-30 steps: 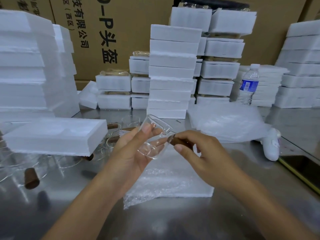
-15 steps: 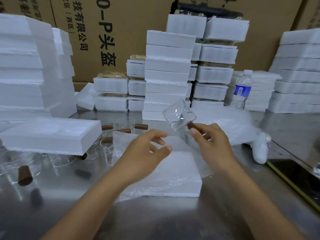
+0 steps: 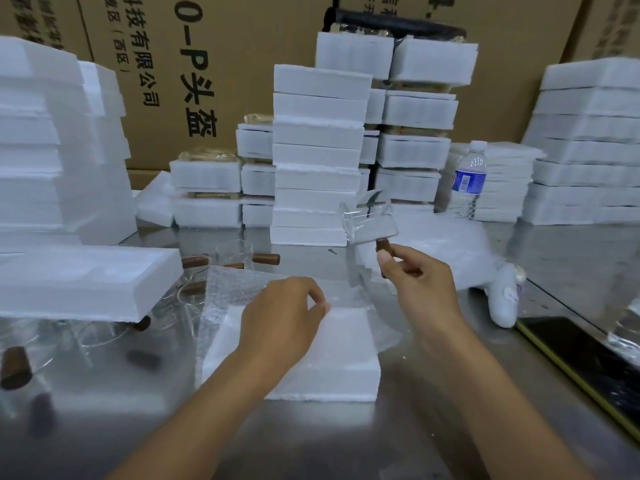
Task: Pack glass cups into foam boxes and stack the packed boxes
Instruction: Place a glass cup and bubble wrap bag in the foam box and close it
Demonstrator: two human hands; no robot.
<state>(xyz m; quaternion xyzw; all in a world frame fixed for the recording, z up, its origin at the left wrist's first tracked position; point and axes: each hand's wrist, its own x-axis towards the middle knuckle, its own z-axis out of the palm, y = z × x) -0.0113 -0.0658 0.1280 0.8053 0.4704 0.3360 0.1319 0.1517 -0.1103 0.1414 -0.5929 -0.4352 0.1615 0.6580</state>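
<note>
Right hand [image 3: 415, 289] pinches glass cup [image 3: 370, 221] by brown handle [image 3: 382, 247] above foam box [image 3: 322, 368] mid-worktop [image 3: 398, 431]; left hand [image 3: 284, 317] curled on bubble wrap [image 3: 235, 292], grip unclear; rear carton [image 3: 214, 46] reads "头盔".

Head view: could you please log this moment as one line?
right hand: holds cup by handle | left hand: at bag on box | cup: unpacked

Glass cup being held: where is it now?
Head view, right of centre: the glass cup is held up by its brown handle in the right hand, in front of the central foam box stack.
</note>
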